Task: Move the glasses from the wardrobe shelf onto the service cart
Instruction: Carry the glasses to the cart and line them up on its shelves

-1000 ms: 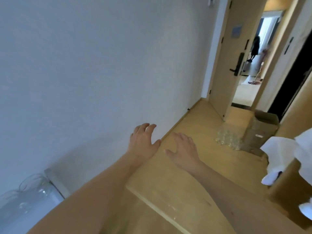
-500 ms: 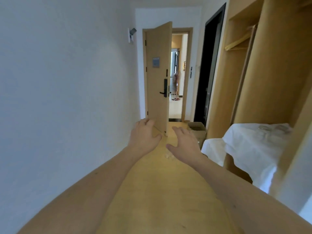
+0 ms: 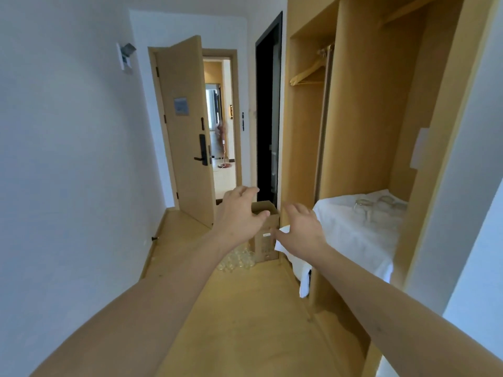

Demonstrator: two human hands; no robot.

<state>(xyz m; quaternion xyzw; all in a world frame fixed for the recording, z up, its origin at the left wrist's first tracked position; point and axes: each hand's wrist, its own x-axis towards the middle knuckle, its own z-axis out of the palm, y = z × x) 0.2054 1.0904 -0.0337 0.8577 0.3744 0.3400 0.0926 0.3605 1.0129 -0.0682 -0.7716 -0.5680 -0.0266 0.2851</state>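
Left grip [image 3: 241, 213] hides part of the cardboard box [image 3: 265, 232]; glasses [image 3: 377, 206] blurred.

Clear glasses [image 3: 377, 206] on a white cloth [image 3: 351, 232]; tan wardrobe [image 3: 364, 118], brown box [image 3: 265, 242].

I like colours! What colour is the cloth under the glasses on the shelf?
White, plain cloth, seen in the head view.

Left hand [image 3: 239, 213] hides part of the cardboard box [image 3: 265, 235].
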